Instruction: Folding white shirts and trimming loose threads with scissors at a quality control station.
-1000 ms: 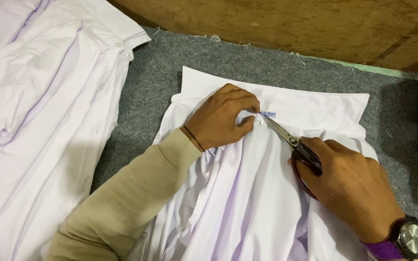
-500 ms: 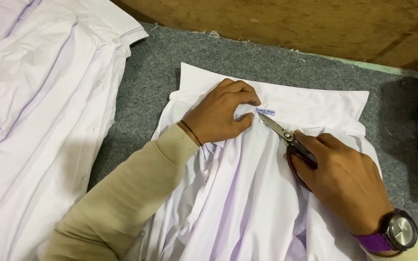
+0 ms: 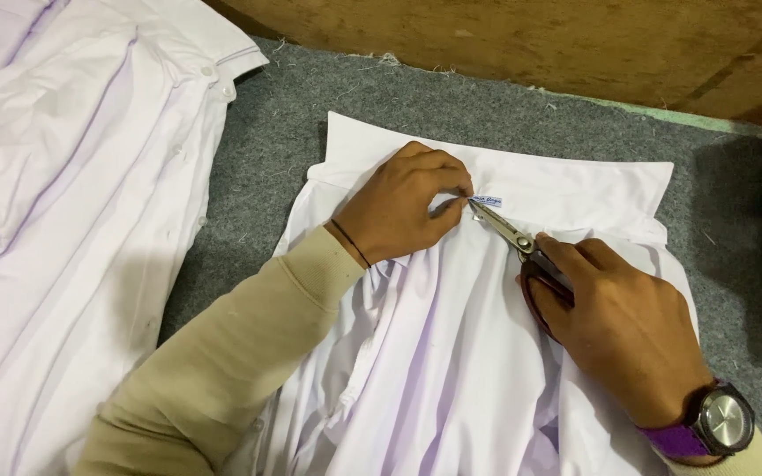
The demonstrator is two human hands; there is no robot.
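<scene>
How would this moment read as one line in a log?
left hand: pinching shirt collar by label | right hand: holding scissors, tips at label | surface: grey mat

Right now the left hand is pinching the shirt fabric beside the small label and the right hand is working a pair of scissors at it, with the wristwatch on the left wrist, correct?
Not quite. In the head view the wristwatch is on the right wrist; the left wrist has only a thin dark band. The rest holds: the left hand pinches the white shirt beside the small label, and the right hand works the scissors there.
</scene>
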